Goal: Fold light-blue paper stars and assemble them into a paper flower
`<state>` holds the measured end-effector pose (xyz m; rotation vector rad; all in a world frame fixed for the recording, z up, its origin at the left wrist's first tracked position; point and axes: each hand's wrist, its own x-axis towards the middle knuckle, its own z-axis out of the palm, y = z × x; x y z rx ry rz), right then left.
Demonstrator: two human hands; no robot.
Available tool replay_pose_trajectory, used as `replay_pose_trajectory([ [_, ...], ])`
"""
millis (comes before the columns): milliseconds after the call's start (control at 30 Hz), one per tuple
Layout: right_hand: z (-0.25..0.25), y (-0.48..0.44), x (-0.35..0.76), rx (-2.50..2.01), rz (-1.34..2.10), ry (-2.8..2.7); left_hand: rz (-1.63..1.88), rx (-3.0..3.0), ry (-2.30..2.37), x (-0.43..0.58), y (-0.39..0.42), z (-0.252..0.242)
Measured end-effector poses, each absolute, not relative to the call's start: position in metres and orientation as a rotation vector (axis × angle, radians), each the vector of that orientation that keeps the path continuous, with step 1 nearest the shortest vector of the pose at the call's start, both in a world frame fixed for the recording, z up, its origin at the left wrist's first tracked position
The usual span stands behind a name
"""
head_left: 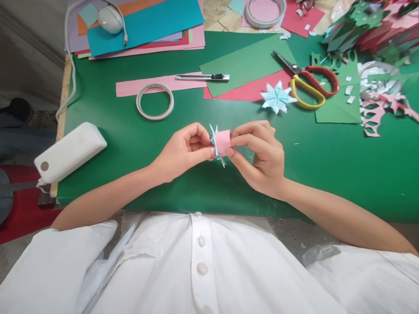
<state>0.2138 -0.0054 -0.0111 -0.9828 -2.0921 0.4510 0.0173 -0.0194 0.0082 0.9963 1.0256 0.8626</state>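
Over the front of the table, my left hand (pixel 185 152) pinches a light-blue paper flower (pixel 214 139), seen edge-on with its pointed petals sticking up and down. A pink paper band (pixel 223 142), curved like a short tube, sits against the flower's right side. The thumb and fingers of my right hand (pixel 260 155) close on the band's right edge. Whether flower and band are joined is hidden. A second light-blue paper flower (pixel 277 97) lies flat on the table, beyond my right hand.
Scissors (pixel 306 80) with red and yellow handles touch green paper at right. A cutter knife (pixel 203 77) rests on a pink strip (pixel 131 87), beside a tape roll (pixel 155 101). A white power bank (pixel 70 152) stands at left. Coloured sheets (pixel 147 28) and paper scraps (pixel 376 117) lie farther back.
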Motion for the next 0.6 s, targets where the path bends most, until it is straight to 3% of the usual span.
replay_pose_trajectory([
  [600,-0.0091,-0.0055,0.2114,-0.966,0.702,-2.039,0.896,1.064,1.044,0.0132,-0.0155,0.0071],
])
